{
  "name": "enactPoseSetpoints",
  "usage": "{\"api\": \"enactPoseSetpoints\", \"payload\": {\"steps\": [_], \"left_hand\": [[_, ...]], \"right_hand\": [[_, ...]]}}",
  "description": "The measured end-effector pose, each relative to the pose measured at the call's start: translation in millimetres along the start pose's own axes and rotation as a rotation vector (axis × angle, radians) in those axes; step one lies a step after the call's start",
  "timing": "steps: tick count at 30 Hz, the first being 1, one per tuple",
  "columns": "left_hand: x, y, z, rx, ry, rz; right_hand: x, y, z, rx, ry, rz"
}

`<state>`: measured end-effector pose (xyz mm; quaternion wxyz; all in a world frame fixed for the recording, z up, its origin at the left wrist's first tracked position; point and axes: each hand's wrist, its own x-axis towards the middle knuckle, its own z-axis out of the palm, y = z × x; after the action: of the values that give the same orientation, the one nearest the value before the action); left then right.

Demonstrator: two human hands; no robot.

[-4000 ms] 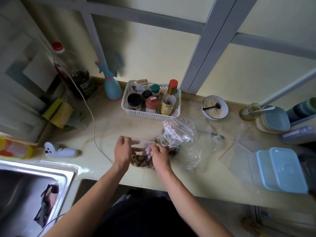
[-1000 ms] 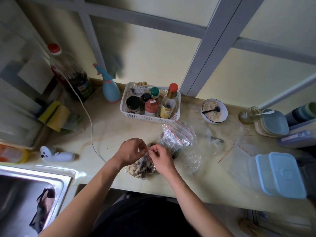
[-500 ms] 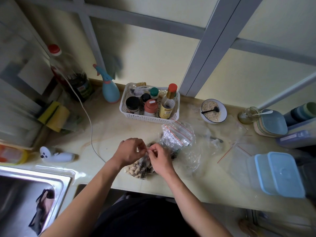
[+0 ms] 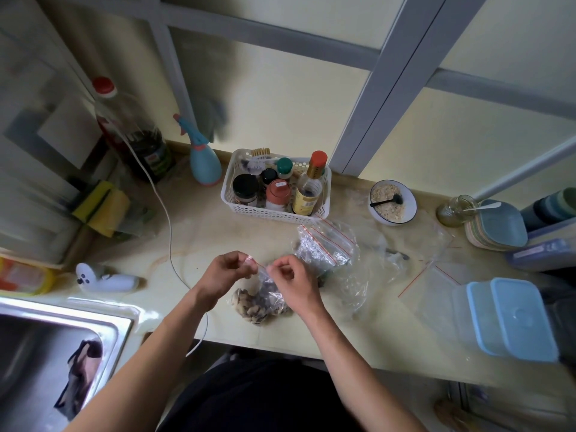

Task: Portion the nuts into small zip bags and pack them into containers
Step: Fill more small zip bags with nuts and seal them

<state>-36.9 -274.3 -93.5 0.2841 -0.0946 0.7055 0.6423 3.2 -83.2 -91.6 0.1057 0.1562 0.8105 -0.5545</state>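
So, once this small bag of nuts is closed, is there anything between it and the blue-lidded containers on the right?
Yes. The crumpled bags and flat empty zip bags lie on the counter between the nut bag and the containers. Lifting over them avoids contact.

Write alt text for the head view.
Both hands, left and right, pinch the red zip strip of a small bag of nuts on a counter. Blue-lidded containers sit to the right, a sink to the left.
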Motion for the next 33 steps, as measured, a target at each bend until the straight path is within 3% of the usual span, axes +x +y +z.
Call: {"api": "enactPoseSetpoints", "payload": {"steps": [4,26,33], "left_hand": [[-0.9,-0.1,2.3,-0.012,-0.101,0.013],[2.5,-6.4,11.8,0.050,-0.084,0.029],[2.8,-11.1,15.6,0.091,-0.053,0.046]], "right_hand": [[3.8,-5.7,7.0,-0.109,-0.068,-0.014],[5.9,2.5,19.9,-0.108,-0.059,0.045],[5.3,1.4,21.7,-0.255,-0.034,-0.031]]}}
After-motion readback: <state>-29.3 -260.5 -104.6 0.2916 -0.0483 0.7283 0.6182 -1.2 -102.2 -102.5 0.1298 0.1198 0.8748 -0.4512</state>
